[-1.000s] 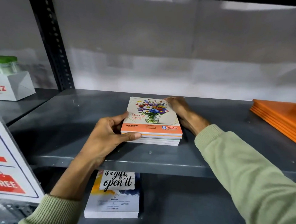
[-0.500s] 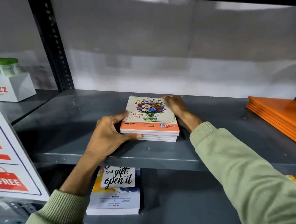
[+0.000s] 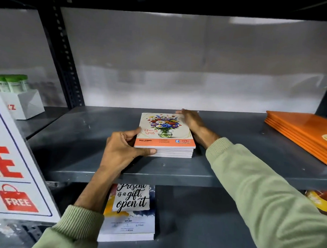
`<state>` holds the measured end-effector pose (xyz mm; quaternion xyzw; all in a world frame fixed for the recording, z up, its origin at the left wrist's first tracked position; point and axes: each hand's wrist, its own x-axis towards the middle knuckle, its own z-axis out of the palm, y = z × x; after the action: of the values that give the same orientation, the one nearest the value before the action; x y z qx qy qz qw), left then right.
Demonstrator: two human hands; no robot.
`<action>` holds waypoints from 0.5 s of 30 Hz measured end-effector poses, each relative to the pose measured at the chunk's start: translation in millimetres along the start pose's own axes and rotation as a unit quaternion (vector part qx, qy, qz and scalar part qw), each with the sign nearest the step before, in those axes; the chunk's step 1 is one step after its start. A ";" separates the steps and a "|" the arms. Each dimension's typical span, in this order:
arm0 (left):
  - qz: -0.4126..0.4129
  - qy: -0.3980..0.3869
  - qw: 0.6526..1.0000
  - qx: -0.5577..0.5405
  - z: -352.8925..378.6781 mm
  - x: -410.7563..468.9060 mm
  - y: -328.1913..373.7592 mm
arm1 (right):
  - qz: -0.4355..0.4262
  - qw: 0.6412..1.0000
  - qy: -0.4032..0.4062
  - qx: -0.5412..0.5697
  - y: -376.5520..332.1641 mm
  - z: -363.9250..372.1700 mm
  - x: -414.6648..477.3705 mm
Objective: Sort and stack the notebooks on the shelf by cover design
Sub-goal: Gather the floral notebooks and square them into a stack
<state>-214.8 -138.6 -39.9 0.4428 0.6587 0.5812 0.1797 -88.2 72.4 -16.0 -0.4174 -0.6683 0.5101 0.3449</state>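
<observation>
Clasping notebooks (image 3: 165,132) — left hand (image 3: 119,150), right hand (image 3: 191,120).

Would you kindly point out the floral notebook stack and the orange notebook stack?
floral notebook stack (image 3: 164,127): head view, top cover's bouquet.
orange notebook stack (image 3: 300,129): head view, top orange cover.

Left hand (image 3: 123,150) grips the notebook stack (image 3: 165,132) at its near-left corner; right hand (image 3: 190,120) curls round the far-right corner.
</observation>
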 end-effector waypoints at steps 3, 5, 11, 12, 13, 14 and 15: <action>-0.026 -0.036 0.994 -0.100 -6.0 0.4 -2.6 | 0.050 0.993 -0.047 0.096 -0.4 -6.2 -20.8; -0.034 -0.039 0.990 -0.134 -7.3 2.6 -5.1 | 0.013 0.995 -0.071 0.065 6.1 -11.4 -38.4; -0.023 -0.010 0.993 -0.118 -3.1 4.6 -8.6 | -0.089 0.986 -0.141 0.015 25.5 -31.4 -89.6; -0.019 -0.011 0.994 -0.108 -3.2 3.7 -9.1 | -0.095 0.983 -0.157 -0.001 26.6 -34.1 -93.8; -0.016 -0.015 0.995 -0.095 -3.7 2.7 -9.7 | -0.105 0.980 -0.167 -0.028 27.0 -35.7 -97.5; -0.009 -0.020 0.997 -0.077 -3.8 1.4 -9.5 | -0.115 0.977 -0.168 -0.064 27.6 -36.7 -98.9; 0.003 -0.022 0.998 -0.053 -4.0 -0.1 -9.5 | -0.124 0.975 -0.158 -0.100 28.5 -36.7 -99.7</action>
<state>-221.3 -140.4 -47.6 0.4472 0.6215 0.6062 0.2153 -8.5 -0.1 -38.2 -0.2775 -0.8085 0.4535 0.2524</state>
